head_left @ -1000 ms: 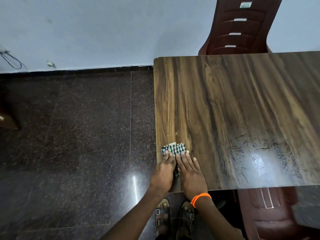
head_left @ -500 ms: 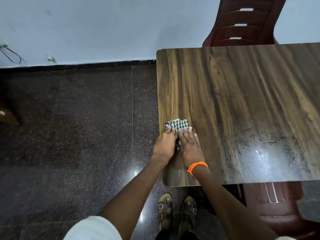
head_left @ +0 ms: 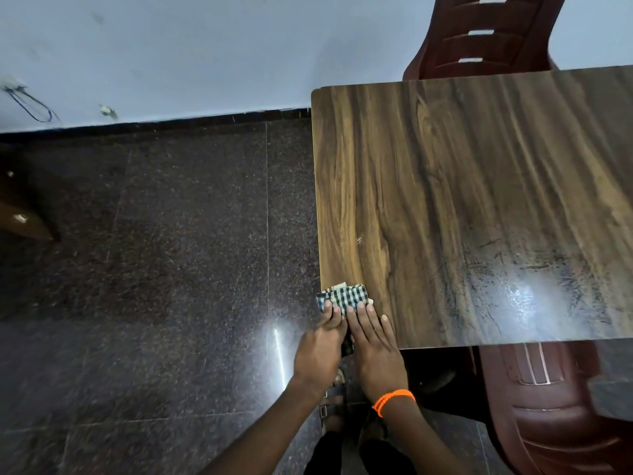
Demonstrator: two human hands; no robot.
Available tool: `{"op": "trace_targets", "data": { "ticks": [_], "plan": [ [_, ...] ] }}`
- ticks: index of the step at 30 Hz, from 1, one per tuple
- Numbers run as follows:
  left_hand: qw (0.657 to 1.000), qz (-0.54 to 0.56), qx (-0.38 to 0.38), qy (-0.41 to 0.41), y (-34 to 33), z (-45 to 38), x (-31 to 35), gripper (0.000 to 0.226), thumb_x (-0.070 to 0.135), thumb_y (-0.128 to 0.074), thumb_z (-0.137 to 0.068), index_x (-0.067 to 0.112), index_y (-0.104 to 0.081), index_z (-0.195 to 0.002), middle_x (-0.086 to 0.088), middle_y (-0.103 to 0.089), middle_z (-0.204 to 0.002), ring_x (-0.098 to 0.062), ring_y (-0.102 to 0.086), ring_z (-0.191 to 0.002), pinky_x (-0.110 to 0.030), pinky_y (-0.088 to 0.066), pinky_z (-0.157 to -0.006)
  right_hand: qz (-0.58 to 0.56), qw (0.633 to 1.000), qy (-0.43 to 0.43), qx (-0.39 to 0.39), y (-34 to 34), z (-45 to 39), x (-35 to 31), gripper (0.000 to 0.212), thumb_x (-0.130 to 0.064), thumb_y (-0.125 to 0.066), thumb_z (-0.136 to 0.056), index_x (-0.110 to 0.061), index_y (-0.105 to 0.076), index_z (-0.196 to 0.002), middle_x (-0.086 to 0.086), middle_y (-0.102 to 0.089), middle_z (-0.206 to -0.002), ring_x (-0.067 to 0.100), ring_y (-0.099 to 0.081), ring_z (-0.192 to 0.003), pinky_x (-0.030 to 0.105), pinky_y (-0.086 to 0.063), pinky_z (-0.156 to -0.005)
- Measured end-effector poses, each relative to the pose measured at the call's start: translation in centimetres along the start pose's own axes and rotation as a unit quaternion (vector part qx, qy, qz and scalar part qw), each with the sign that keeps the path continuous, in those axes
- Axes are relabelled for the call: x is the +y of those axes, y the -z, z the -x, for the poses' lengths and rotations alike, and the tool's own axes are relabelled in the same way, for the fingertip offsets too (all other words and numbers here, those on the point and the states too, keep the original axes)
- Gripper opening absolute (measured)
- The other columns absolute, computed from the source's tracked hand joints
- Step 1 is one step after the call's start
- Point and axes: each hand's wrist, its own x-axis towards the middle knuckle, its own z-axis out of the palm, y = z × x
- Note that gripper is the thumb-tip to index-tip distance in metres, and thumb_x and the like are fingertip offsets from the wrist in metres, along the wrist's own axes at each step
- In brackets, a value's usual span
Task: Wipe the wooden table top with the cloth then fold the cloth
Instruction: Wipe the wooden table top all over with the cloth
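A small black-and-white checked cloth (head_left: 342, 297), bunched up, lies at the near left corner of the wooden table top (head_left: 462, 200). My left hand (head_left: 320, 344) and my right hand (head_left: 375, 347) lie flat side by side on the cloth, pressing it onto the wood, fingers stretched forward. Most of the cloth is hidden under the two hands; only its far edge and a dark bit between the palms show. An orange band circles my right wrist.
A dark red plastic chair (head_left: 489, 36) stands behind the table against the pale wall. A second one (head_left: 548, 406) is tucked under the near edge at the right. Dark polished floor tiles (head_left: 154, 269) lie left of the table. My sandalled feet (head_left: 334, 402) are below.
Both hands, with the cloth under them, slid forward along the left edge, then came back toward me to the near left corner.
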Motion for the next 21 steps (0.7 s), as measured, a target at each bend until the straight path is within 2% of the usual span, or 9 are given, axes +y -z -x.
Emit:
{"op": "trace_targets", "data": {
  "ticks": [3, 6, 8, 11, 15, 18, 21],
  "plan": [
    [1.0, -0.005, 0.005, -0.012, -0.6, -0.7, 2.2, 0.057, -0.001, -0.043, -0.096, 0.013, -0.035, -0.151, -0.004, -0.029, -0.16, -0.018, -0.008, -0.152, -0.03, -0.036, -0.115, 0.008, 1.0, -0.011, 0.009, 0.4, 0.7, 2.0, 0.071, -0.016, -0.043, -0.089, -0.018, -0.02, -0.155, 0.001, -0.015, -0.163, 0.018, -0.01, -0.151, 0.044, -0.015, -0.12],
    [1.0, -0.015, 0.023, -0.015, -0.2, -2.9, 3.8, 0.049, 0.006, -0.041, -0.099, 0.012, -0.039, -0.148, -0.005, -0.032, -0.159, -0.018, -0.012, -0.151, -0.032, -0.039, -0.111, 0.008, 0.999, -0.04, 0.013, 1.0, -0.5, 4.0, 0.069, -0.01, -0.051, -0.095, -0.02, -0.021, -0.155, 0.0, -0.015, -0.163, 0.016, -0.007, -0.151, 0.044, -0.015, -0.122],
    [0.999, -0.03, 0.029, -0.018, 0.3, -4.4, 4.1, 0.047, 0.008, -0.042, -0.1, 0.011, -0.04, -0.147, -0.005, -0.032, -0.158, -0.018, -0.014, -0.151, -0.034, -0.042, -0.108, -0.003, 0.998, -0.054, 0.019, 1.1, -2.1, 4.5, 0.065, -0.011, -0.05, -0.098, -0.02, -0.02, -0.155, -0.001, -0.015, -0.163, 0.016, -0.006, -0.151, 0.043, -0.012, -0.123],
    [0.999, -0.025, 0.04, -0.007, 1.1, -6.3, 2.9, 0.046, 0.011, -0.04, -0.102, 0.017, -0.041, -0.147, -0.002, -0.031, -0.159, -0.016, -0.016, -0.151, -0.034, -0.04, -0.112, -0.022, 0.997, -0.064, 0.034, 0.9, -4.4, 3.7, 0.064, -0.011, -0.048, -0.098, -0.02, -0.019, -0.155, 0.002, -0.017, -0.163, 0.018, -0.007, -0.151, 0.04, -0.008, -0.124],
    [0.999, -0.017, 0.047, 0.019, 2.4, -6.1, -0.1, 0.048, 0.015, -0.043, -0.099, 0.028, -0.043, -0.146, 0.004, -0.035, -0.157, -0.013, -0.03, -0.146, -0.029, -0.037, -0.113, -0.041, 0.997, -0.043, 0.039, 0.5, -5.9, 0.5, 0.067, -0.011, -0.053, -0.091, -0.014, -0.028, -0.153, 0.007, -0.023, -0.161, 0.026, -0.013, -0.15, 0.044, -0.013, -0.123],
    [0.999, -0.019, 0.033, 0.015, 2.2, -4.4, -1.9, 0.05, 0.015, -0.048, -0.096, 0.028, -0.045, -0.145, 0.006, -0.039, -0.155, -0.01, -0.027, -0.147, -0.026, -0.034, -0.114, -0.042, 0.998, -0.024, 0.035, -0.4, -5.0, -1.8, 0.067, -0.026, -0.038, -0.089, -0.013, -0.026, -0.153, 0.008, -0.019, -0.162, 0.026, -0.01, -0.151, 0.045, -0.013, -0.123],
    [0.998, -0.034, 0.053, 0.005, 1.7, -1.2, -1.8, 0.051, 0.008, -0.062, -0.088, 0.02, -0.056, -0.137, 0.004, -0.054, -0.143, -0.013, -0.036, -0.143, -0.025, -0.044, -0.107, -0.044, 0.998, -0.004, 0.037, -1.3, -2.3, -2.7, 0.066, -0.022, -0.03, -0.089, -0.014, -0.025, -0.154, 0.006, -0.02, -0.162, 0.024, -0.01, -0.151, 0.044, -0.012, -0.122]
  ]
}}
